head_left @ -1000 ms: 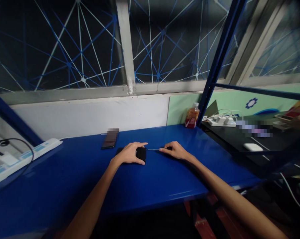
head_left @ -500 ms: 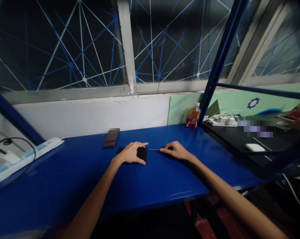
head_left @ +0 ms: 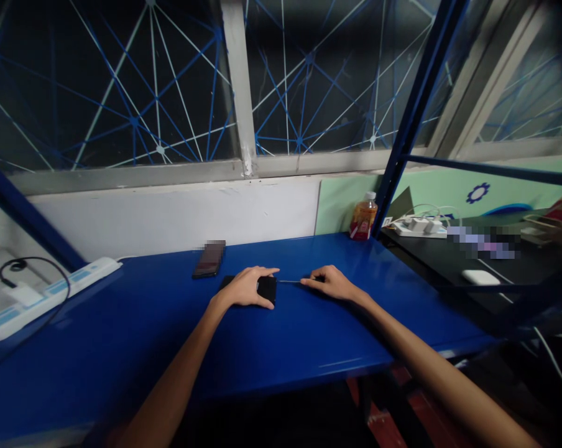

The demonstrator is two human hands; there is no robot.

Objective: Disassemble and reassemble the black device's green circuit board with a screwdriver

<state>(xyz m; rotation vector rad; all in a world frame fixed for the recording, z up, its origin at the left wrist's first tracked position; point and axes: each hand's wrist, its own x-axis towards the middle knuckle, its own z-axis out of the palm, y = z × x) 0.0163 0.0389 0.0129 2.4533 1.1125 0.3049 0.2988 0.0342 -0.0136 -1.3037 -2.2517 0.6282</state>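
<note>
A flat black rectangular object [head_left: 268, 289] lies on the blue table under my left hand [head_left: 244, 287]. The thumb and fingers of that hand grip it across its near and far sides, covering much of it. In my right hand [head_left: 331, 282] is a screwdriver [head_left: 290, 282], its dark handle mostly hidden by the closed fingers. Its thin metal shaft points left, with the tip close to the right edge of the black object. Whether the tip touches that edge I cannot tell.
A phone [head_left: 209, 259] lies behind my left hand. On the left stands a white power strip [head_left: 82, 278] with a black cable. A drink bottle [head_left: 363, 216] is at the back right, beside the blue frame post [head_left: 399, 146]. A black table [head_left: 442, 255] adjoins on the right.
</note>
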